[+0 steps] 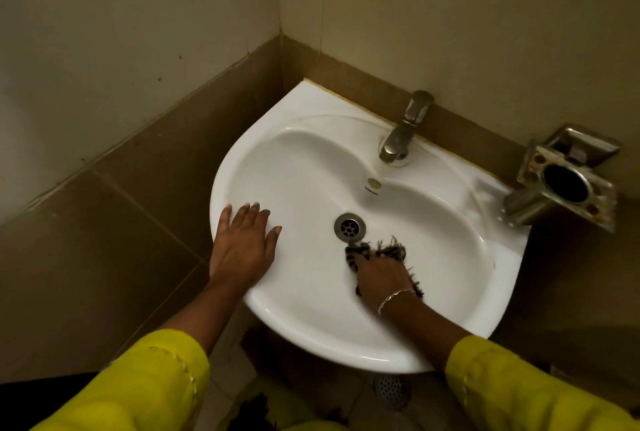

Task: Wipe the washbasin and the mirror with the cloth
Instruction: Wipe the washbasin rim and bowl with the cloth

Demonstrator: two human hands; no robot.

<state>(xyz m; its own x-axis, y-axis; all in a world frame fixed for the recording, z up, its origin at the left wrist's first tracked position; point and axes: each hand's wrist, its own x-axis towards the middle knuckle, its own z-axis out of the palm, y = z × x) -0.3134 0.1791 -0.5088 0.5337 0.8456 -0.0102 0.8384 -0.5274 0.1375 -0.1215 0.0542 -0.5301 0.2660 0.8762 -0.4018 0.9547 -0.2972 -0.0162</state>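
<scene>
A white washbasin point(304, 167) fills the corner between two tiled walls. My right hand point(379, 278) is inside the bowl, pressing a dark striped, fringed cloth point(391, 252) against the porcelain just below and to the right of the metal drain point(349, 227). The hand covers most of the cloth. My left hand point(244, 245) lies flat with fingers spread on the basin's left rim and holds nothing. No mirror is in view.
A metal tap point(405, 129) stands at the back of the basin. On the right wall hangs a metal soap and tumbler holder point(564, 177). Brown tiles line both walls. A floor drain point(391, 390) shows under the basin.
</scene>
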